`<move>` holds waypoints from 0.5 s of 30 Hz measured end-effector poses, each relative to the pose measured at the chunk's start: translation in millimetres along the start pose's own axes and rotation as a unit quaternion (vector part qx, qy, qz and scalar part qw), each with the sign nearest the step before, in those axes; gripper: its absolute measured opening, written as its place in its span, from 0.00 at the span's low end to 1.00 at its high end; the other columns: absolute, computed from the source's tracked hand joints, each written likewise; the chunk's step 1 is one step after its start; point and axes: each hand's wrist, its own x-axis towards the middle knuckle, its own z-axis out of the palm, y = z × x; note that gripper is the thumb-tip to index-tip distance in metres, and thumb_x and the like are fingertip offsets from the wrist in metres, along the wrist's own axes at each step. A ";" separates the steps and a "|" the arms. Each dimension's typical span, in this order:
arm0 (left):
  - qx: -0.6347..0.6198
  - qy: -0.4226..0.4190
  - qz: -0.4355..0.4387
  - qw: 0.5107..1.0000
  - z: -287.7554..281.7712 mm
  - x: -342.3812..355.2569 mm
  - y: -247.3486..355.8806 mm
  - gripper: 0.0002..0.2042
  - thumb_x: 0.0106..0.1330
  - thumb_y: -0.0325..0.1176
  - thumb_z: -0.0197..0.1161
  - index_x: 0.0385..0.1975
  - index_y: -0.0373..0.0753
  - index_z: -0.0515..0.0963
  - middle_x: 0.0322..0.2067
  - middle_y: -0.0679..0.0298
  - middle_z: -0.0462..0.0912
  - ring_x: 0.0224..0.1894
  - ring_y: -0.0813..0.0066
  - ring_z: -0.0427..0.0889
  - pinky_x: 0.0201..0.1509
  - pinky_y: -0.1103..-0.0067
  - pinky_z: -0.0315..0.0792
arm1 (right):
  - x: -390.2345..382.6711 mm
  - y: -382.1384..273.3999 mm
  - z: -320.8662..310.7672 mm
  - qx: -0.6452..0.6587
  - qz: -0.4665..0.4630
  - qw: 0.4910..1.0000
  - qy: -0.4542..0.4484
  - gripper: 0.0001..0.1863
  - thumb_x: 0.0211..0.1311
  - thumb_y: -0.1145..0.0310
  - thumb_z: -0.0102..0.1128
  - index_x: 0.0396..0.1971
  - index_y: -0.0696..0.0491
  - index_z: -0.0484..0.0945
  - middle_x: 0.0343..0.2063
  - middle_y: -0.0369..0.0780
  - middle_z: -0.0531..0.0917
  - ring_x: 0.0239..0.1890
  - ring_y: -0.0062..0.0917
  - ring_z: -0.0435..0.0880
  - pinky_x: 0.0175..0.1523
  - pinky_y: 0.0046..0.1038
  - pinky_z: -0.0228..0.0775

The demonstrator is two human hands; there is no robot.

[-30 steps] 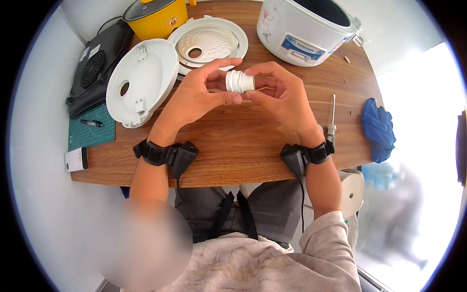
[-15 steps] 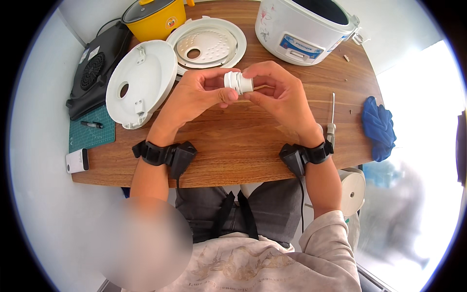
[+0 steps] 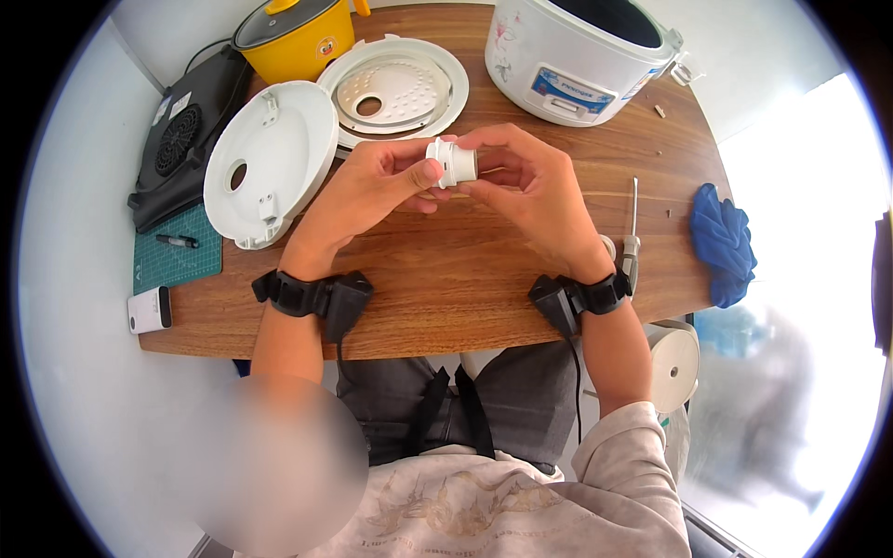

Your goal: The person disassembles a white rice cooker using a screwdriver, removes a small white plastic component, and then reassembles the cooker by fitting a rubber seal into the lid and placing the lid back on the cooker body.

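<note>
Between my two hands, above the wooden table, is a small white cylindrical plastic part with a ridged collar, perhaps a steam valve. My left hand grips its flanged left end, thumb in front and fingers behind. On its right end close the thumb and fingers of my right hand. Beyond my left hand a white round lid cover with a hole leans tilted against a white lid part, which has a dimpled inner plate. Far right of these stands the white rice cooker body, its top uncovered.
A yellow pot and a black appliance with a fan grille stand far left. Nearer are a green cutting mat, a black pen and a white box-shaped device. A screwdriver and blue cloth lie right.
The white part has shifted slightly left and turned a little in my fingers. My right hand has moved slightly left with it, and both hands keep their hold.
</note>
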 end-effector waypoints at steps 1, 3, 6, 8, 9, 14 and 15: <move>0.000 -0.006 0.005 1.000 0.5 -0.2 0.5 0.32 0.70 0.52 0.66 0.64 0.33 0.74 0.48 0.61 0.85 0.45 0.75 0.86 0.46 0.80 0.83 | 0.5 2.3 0.1 -0.010 -0.017 1.000 0.011 0.21 0.61 0.84 0.66 0.55 0.58 0.78 0.50 0.41 0.85 0.49 0.26 0.87 0.56 0.27 0.81; 0.012 -0.002 0.002 1.000 1.1 -1.1 0.5 0.31 0.71 0.51 0.65 0.65 0.33 0.73 0.49 0.61 0.85 0.46 0.75 0.86 0.47 0.80 0.83 | 2.1 8.8 0.4 -0.028 -0.053 0.998 0.033 0.20 0.58 0.79 0.71 0.52 0.57 0.82 0.45 0.41 0.87 0.45 0.27 0.89 0.52 0.28 0.85; 0.025 -0.007 -0.002 1.000 -0.3 0.3 -1.5 0.29 0.73 0.48 0.64 0.66 0.34 0.73 0.50 0.61 0.85 0.47 0.75 0.86 0.48 0.81 0.83 | 1.9 10.4 0.5 -0.085 -0.088 0.992 0.043 0.19 0.57 0.78 0.72 0.50 0.57 0.83 0.44 0.42 0.87 0.44 0.27 0.90 0.50 0.27 0.85; 0.024 -0.012 -0.002 1.000 -0.2 1.0 -1.8 0.28 0.73 0.47 0.64 0.66 0.34 0.73 0.50 0.61 0.85 0.47 0.75 0.86 0.48 0.81 0.82 | 1.1 10.7 0.0 -0.084 -0.080 0.992 0.043 0.18 0.57 0.78 0.73 0.49 0.57 0.84 0.44 0.42 0.87 0.43 0.27 0.90 0.49 0.26 0.85; 0.021 -0.014 -0.002 1.000 0.6 0.9 -1.1 0.28 0.74 0.47 0.63 0.66 0.34 0.73 0.50 0.61 0.85 0.47 0.75 0.86 0.48 0.81 0.82 | 1.0 10.1 -0.5 -0.083 -0.076 0.993 0.043 0.18 0.56 0.77 0.73 0.49 0.57 0.84 0.43 0.42 0.88 0.42 0.28 0.90 0.49 0.26 0.85; -0.006 -0.032 -0.020 0.999 0.1 -0.2 -0.1 0.25 0.77 0.46 0.59 0.64 0.33 0.73 0.45 0.61 0.85 0.42 0.76 0.86 0.46 0.81 0.82 | -3.1 -4.4 -1.1 -0.103 -0.037 0.994 0.022 0.19 0.57 0.80 0.72 0.50 0.61 0.82 0.45 0.41 0.87 0.44 0.24 0.89 0.51 0.25 0.83; -0.013 -0.028 -0.025 0.999 2.1 -0.1 1.5 0.25 0.77 0.46 0.58 0.63 0.32 0.74 0.44 0.61 0.85 0.41 0.77 0.85 0.45 0.81 0.82 | -3.2 -4.6 -1.5 -0.109 -0.036 0.993 0.021 0.20 0.57 0.79 0.72 0.51 0.61 0.82 0.44 0.40 0.87 0.43 0.24 0.89 0.50 0.25 0.83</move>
